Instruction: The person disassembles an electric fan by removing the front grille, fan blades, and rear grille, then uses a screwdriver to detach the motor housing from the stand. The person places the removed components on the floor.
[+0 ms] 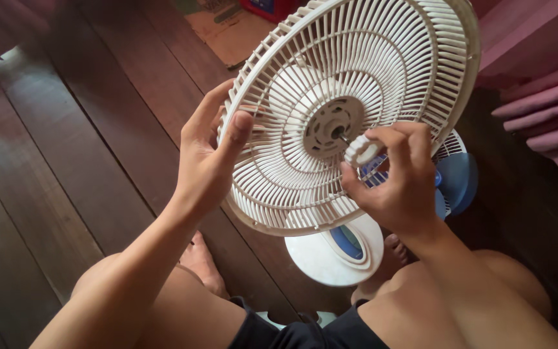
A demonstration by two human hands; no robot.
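Observation:
A round white plastic fan guard (330, 77) with many thin ribs stands tilted in front of me, mounted on a fan. My left hand (209, 152) grips its left rim, thumb over the ribs. My right hand (395, 181) pinches a small white ribbed nut (361, 150) at the metal shaft in the guard's hub (330, 126). Behind my right hand show blue fan blades (456, 181) and part of another white guard.
The fan's round white base (330, 255) with a blue oval panel rests on the dark wooden floor (66, 161) between my bare feet and knees. Pink folded fabric (537, 97) lies at the right. Flat cardboard (227, 32) lies at the top.

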